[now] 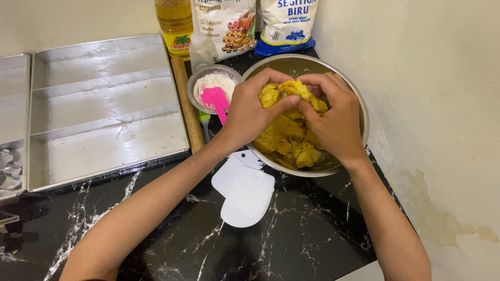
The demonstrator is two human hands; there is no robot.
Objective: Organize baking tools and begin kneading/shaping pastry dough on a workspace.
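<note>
Head view, black marble-veined counter point(291, 234) against a pale wall.

Both hands in a steel mixing bowl point(359, 112) at upper right of the counter. Left hand point(250, 112) and right hand point(333, 117) meet over a mass of yellow dough point(289, 138); each hand is curled closed on a lump of it, fingers pressed into the top piece, thumbs nearly touching. More dough lies in broken chunks beneath, on the bowl's floor.

Just left of the bowl: a small metal bowl point(200, 78) of white flour with a pink spatula point(216, 100) resting in it. A wooden rolling pin point(187, 106) lies along the edge of a large metal baking tray point(104, 112) with raised dividers. A second tray point(13, 93) sits at the far left, partly cut off.

In front of the bowl, under the left forearm: two white plastic dough scrapers point(247, 195), overlapping, flat on the counter.

Behind: a bottle of yellow oil point(174, 23) and two flour bags point(284, 23) upright by the wall.
</note>
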